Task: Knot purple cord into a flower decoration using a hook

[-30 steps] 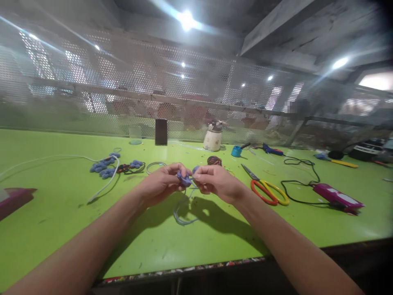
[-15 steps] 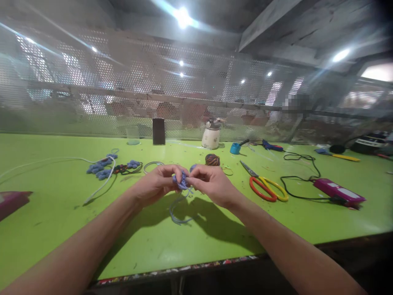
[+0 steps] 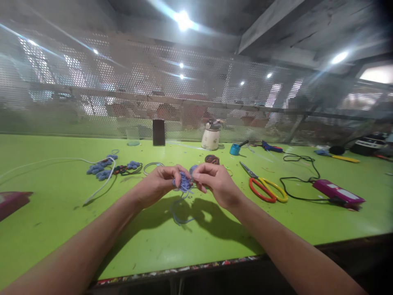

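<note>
Lying leftmost on the smooth green bench (image 3: 172, 252), lumpy, soft-looking blue yarn pieces (image 3: 102, 175) sit under a bent white cord (image 3: 61, 158). The left hand (image 3: 158, 182) pinches a nubby purple yarn piece (image 3: 185, 183), which lies at its fingertips; a thin, curling strand (image 3: 177, 222) shows below. The right hand (image 3: 219, 182) has thumb and forefinger pressed together just beside the piece; whether on yarn, I cannot tell. Farther right lie pointed metal scissors (image 3: 262, 191) with looped handles.
</note>
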{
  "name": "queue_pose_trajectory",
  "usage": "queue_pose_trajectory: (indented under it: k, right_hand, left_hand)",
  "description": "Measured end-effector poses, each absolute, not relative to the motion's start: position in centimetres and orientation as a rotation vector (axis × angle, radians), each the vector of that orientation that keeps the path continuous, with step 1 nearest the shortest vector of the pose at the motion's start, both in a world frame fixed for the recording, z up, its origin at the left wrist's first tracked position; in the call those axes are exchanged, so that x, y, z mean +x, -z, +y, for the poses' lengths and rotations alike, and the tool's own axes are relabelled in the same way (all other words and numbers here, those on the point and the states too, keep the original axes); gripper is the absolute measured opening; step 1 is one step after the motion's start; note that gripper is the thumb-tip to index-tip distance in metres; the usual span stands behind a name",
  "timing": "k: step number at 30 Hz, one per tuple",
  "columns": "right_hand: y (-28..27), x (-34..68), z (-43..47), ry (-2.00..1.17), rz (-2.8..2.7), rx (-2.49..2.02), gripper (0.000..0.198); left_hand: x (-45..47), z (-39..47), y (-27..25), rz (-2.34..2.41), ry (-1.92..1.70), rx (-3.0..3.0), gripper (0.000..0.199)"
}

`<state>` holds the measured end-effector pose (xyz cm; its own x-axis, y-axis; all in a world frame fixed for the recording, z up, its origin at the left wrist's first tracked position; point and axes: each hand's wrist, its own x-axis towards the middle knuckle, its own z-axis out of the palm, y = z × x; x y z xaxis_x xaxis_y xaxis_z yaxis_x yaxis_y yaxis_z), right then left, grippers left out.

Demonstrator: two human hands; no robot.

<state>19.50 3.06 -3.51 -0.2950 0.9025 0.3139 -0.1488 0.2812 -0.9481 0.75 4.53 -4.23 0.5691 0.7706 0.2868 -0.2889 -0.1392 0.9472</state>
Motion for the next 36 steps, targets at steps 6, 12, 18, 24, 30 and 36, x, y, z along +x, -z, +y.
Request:
queue_pose_trajectory:
  k: [6,12,18,24,30,36]
  right_hand:
    - [3.1,19.8,2.9,-1.17,-1.586,-0.767,0.028]
    - [3.1,19.2,2.6,-0.952,-1.711,-0.88,0.024]
    - [3.5,19.0,2.9,-1.275,-1.393,-0.702,0.021]
    - [3.7,18.8,3.0,-1.426,-1.275,-0.646,0.021]
    - [4.1,18.6,3.0,-1.366,-1.258,-0.711,0.021]
    - [3.9,18.9,2.9,-1.291,-1.306,-0.749,0.022]
  left_hand:
    - [0.7,4.6,4.3,0.446,-0.957,1.472,0.013]
    - [0.6,5.1,4.8,0.454,-0.971,1.507,0.013]
    - [0.8,4.9,4.7,0.408,-0.969,1.548,0.014]
    - [1.2,5.0,4.9,0.367,-0.961,1.492,0.01]
    - [1.4,5.2,5.2,0.49,-1.043,1.46,0.037]
    - [1.4,5.3,5.2,0.503,-1.046,1.529,0.035]
